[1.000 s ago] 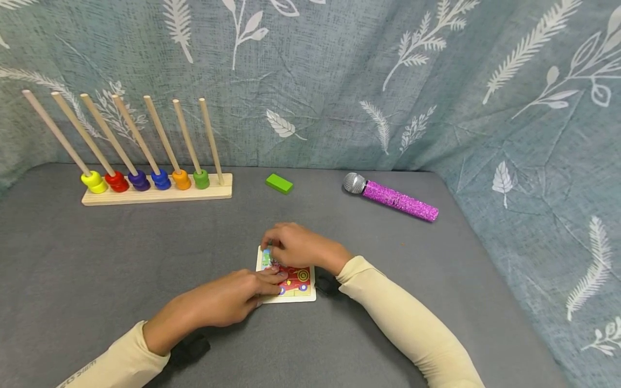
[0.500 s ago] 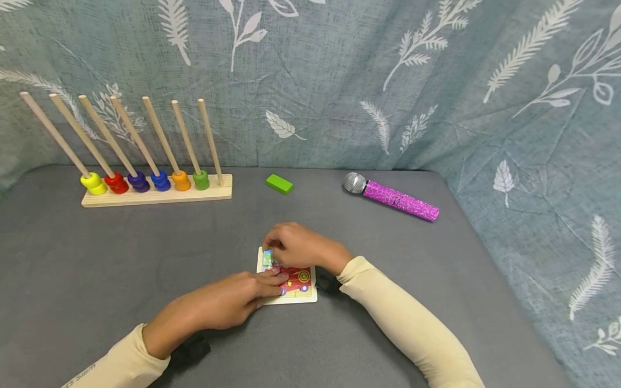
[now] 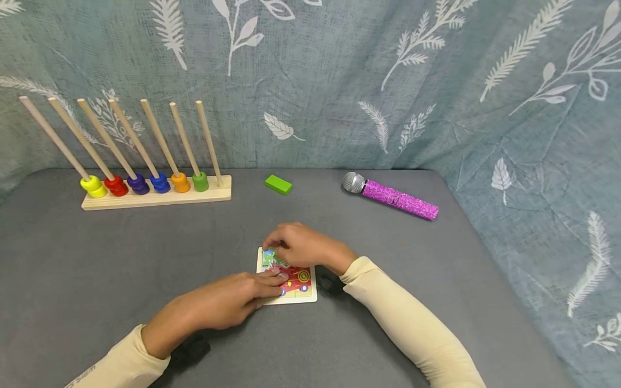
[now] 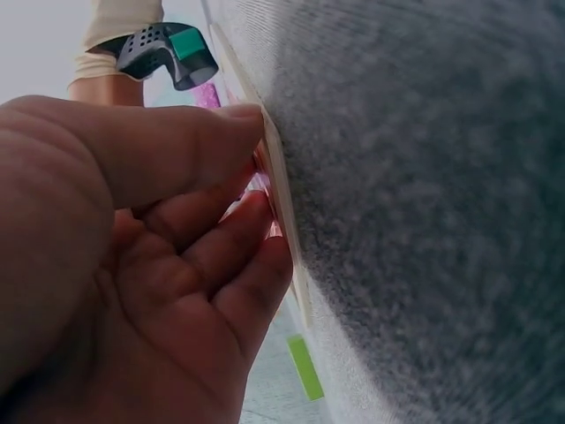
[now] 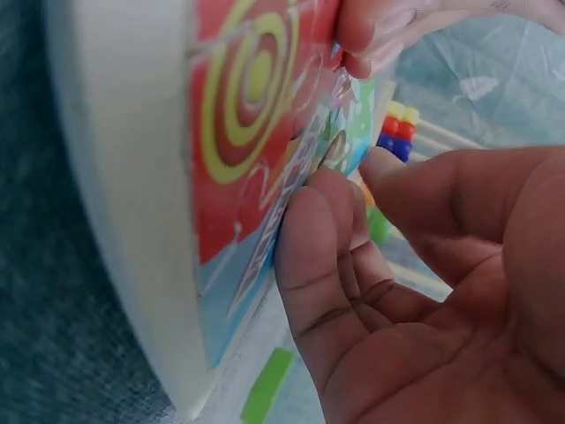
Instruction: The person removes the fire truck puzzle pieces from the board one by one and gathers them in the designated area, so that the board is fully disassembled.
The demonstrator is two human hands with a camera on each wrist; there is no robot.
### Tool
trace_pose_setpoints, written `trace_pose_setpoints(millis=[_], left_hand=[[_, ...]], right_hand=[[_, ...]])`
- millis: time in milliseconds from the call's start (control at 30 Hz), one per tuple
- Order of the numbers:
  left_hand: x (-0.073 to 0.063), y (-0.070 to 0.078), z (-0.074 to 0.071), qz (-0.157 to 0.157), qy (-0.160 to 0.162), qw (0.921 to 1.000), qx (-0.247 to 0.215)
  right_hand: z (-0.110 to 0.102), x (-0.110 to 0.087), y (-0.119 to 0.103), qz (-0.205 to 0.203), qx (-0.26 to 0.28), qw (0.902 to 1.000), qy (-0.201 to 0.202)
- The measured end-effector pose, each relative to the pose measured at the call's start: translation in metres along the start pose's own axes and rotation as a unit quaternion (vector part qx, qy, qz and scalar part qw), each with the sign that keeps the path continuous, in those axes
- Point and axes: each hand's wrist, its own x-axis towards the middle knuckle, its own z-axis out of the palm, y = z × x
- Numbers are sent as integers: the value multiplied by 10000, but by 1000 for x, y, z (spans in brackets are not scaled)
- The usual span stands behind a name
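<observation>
A small jigsaw puzzle [image 3: 297,280] in a pale frame lies on the grey table, its picture a red vehicle with a yellow spiral. My left hand [image 3: 237,296] rests straight fingers on its left side. In the left wrist view, the left thumb [image 4: 203,146] touches the frame's edge. My right hand [image 3: 303,245] reaches over the top of the puzzle. In the right wrist view, its fingertips [image 5: 309,216] touch the picture near the top edge, with the thumb [image 5: 441,181] a little apart. Part of the picture is hidden under both hands.
A wooden peg stand [image 3: 157,199] with coloured rings stands at the back left. Behind the puzzle lies a green block [image 3: 278,184]. A microphone [image 3: 398,200] with a glittery purple handle lies at the back right, before a patterned curtain [image 3: 320,81].
My right fingers and thumb have shifted slightly over the top of the puzzle, and more of its green part shows. The left hand stays in place.
</observation>
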Motion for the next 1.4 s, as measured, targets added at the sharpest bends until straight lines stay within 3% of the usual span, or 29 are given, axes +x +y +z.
trace_pose_setpoints(millis=[333,500,667,933,1167,1400], left_hand=[[-2,-1,3,42,28,10000,-58],[-2,-1,2,64,89,9999,-10],[-3,0,2,47,91,9999,28],[-4,-1,3,32,71,10000,44],[-2,-1,2,56,73,10000,22],[-1,0,1,-51,-75,9999,-110]], right_hand=[[3,-4,8,11,961,9953,-138],[3,-4,11,244,2155,9760,-195],[5,-3,10,526,2712,9611,-60],[6,-5,11,480,2621,9634,302],[0,-9,14,353,2839,9579,232],[-7,-18,19,237,2692,9623,303]])
